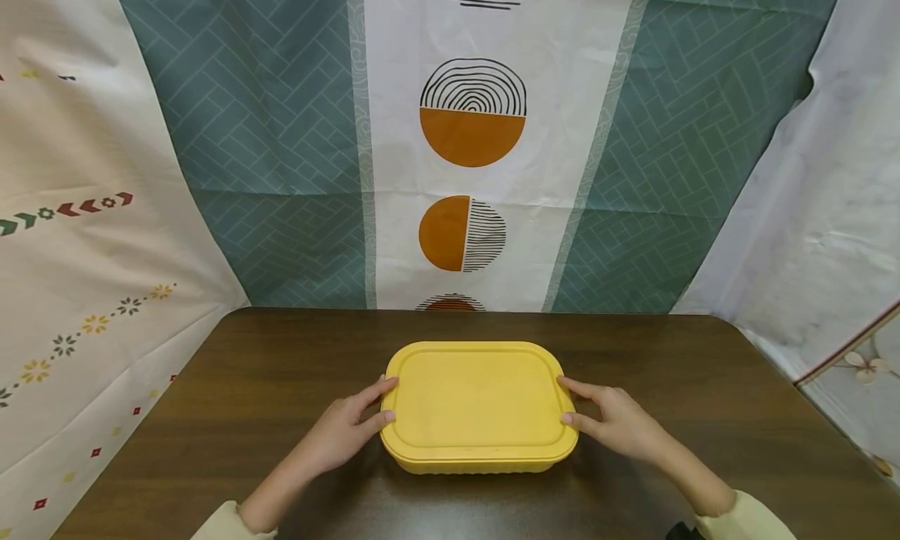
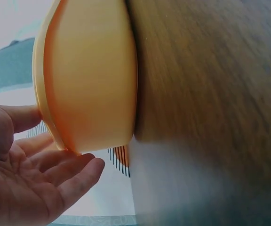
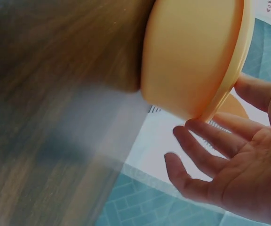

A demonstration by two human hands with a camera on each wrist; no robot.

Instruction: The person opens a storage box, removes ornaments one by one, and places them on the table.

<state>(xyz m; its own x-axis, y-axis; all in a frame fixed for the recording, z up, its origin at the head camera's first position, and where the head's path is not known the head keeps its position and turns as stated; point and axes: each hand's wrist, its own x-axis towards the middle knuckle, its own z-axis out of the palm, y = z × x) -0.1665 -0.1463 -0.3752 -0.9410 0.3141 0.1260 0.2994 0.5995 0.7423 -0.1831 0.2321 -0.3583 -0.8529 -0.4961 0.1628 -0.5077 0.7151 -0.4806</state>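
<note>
A yellow rectangular food container with rounded corners stands on the table, its flat yellow lid on top. At the lid's left edge my left hand holds the rim, thumb and index fingertips spaced apart along it. My right hand has hold of the opposite edge in the same way. In the left wrist view the thumb meets the rim while the other fingers reach beneath its corner. The right wrist view shows the thumb at the rim and the last fingers bent loosely, off the container. The lid hides the inside.
The dark wooden table extends around the container. Behind it hangs a green and white patterned cloth. Light cloths hang along the left and right sides of the table.
</note>
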